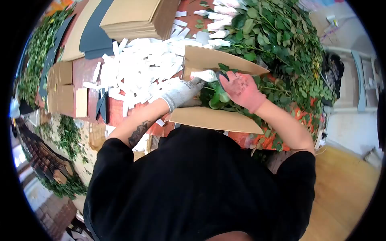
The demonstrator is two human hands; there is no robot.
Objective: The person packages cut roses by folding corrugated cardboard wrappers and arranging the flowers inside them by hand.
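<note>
A flower bud in a white sleeve lies between my hands, above an open folded cardboard sheet. My left hand, in a grey-white glove, closes its fingertips at the sleeve's lower left side. At the sleeve's right end, my right hand in a pink glove has its dark-tipped fingers curled against the flower; the exact grip is partly hidden. Green leaves and stems lie inside the cardboard, under and between both hands.
Many loose white sleeves cover the red table on the left. Behind them rises a stack of cardboard sheets. Leafy stems heap up at right, with white-sleeved buds at the back. Black-handled scissors lie left.
</note>
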